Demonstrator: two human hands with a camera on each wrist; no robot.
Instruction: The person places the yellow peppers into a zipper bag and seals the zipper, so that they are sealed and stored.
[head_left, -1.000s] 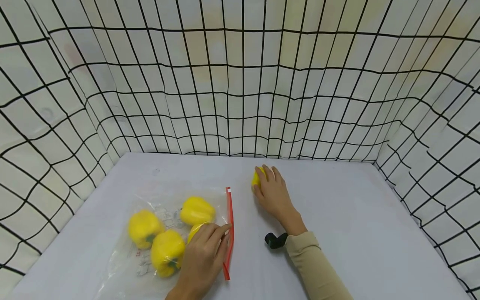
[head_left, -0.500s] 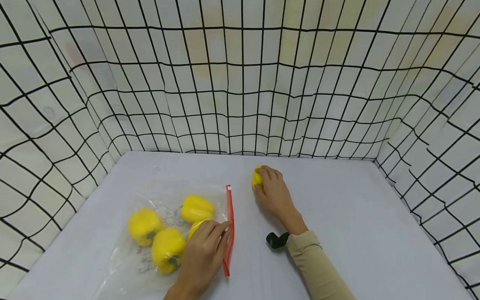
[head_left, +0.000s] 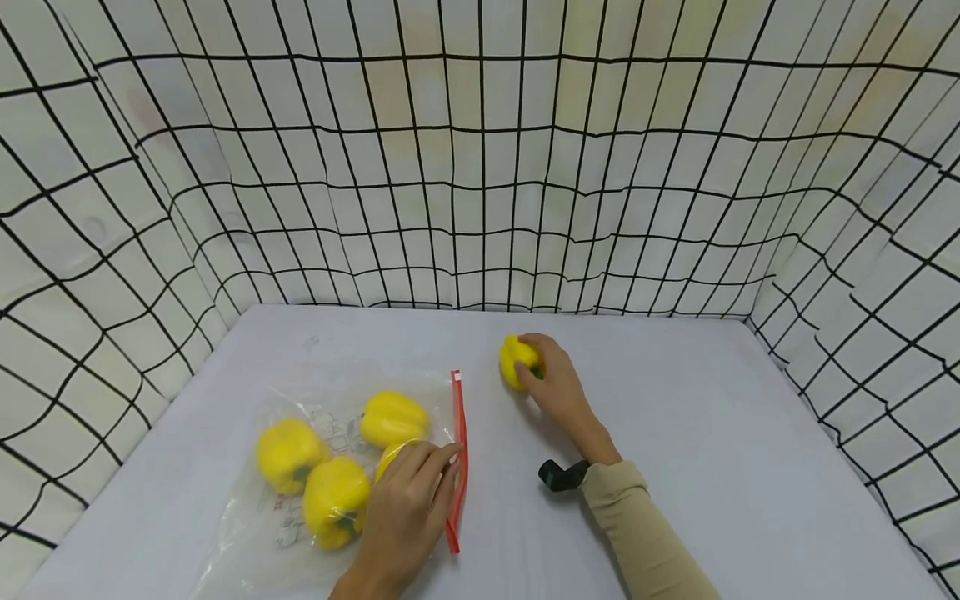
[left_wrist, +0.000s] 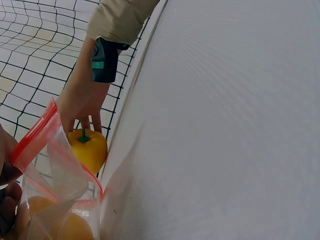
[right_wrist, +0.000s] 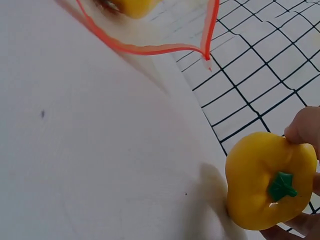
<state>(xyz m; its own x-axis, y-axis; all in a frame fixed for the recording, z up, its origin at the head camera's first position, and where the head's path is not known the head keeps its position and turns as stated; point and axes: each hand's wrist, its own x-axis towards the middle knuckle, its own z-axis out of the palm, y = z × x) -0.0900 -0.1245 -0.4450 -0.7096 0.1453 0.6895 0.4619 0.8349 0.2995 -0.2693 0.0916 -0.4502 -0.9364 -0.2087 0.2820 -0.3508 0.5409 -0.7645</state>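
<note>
My right hand (head_left: 562, 396) grips a yellow bell pepper (head_left: 513, 363) near the far part of the table; its green stem shows in the right wrist view, with thumb and fingers around the pepper (right_wrist: 255, 175). A clear zip bag (head_left: 247, 537) with a red zip strip (head_left: 461, 417) lies at the left, several yellow peppers (head_left: 335, 504) in it. My left hand (head_left: 405, 517) pinches the bag's red edge and partly hides one pepper. In the left wrist view the red rims (left_wrist: 37, 132) stand apart, so the bag's mouth gapes.
A white table (head_left: 712, 467) lies under everything. Black netting (head_left: 483, 192) over pale walls encloses its back and sides. A dark wrist-worn device (head_left: 562, 476) sits at my right cuff (head_left: 615, 486).
My right hand has turned and its fingers have drawn back to the right side of the pepper, so more of it shows. The left hand and bag stay nearly still.
</note>
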